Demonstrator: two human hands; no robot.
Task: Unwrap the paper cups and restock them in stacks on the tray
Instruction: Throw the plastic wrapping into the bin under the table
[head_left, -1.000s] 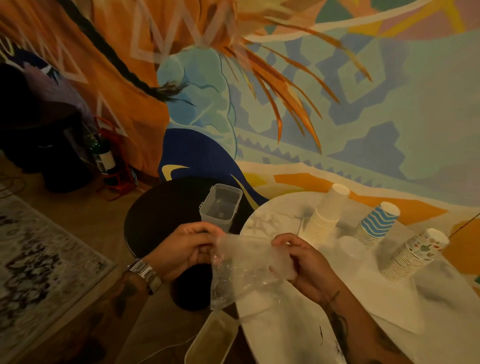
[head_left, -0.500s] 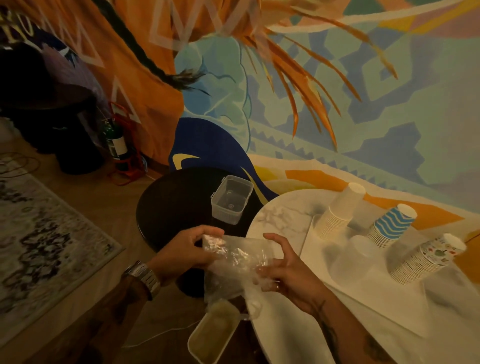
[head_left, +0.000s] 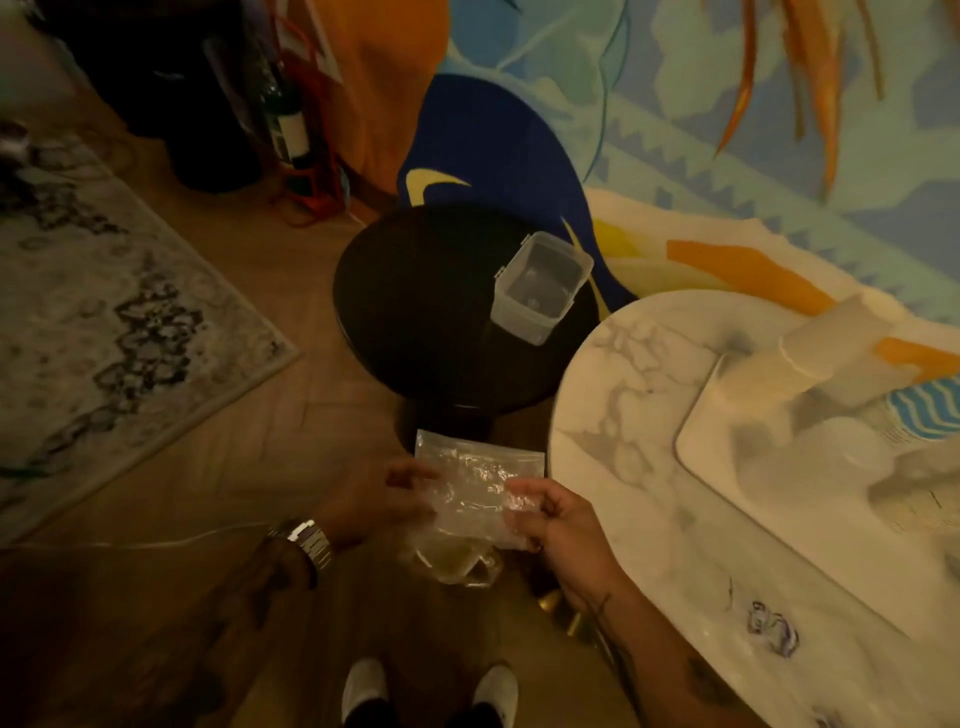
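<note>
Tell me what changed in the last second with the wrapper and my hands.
The plastic wrapper was pulled flatter and carried left, clear of the marble table, now over the floor. The left hand and right hand keep their grip on it; nothing was let go. The cup stacks on the tray and the clear container on the dark table stayed put.

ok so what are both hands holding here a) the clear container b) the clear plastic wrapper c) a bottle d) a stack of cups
b: the left hand and the right hand each grip a side of the crumpled clear plastic wrapper, held out beside the marble table.
</note>
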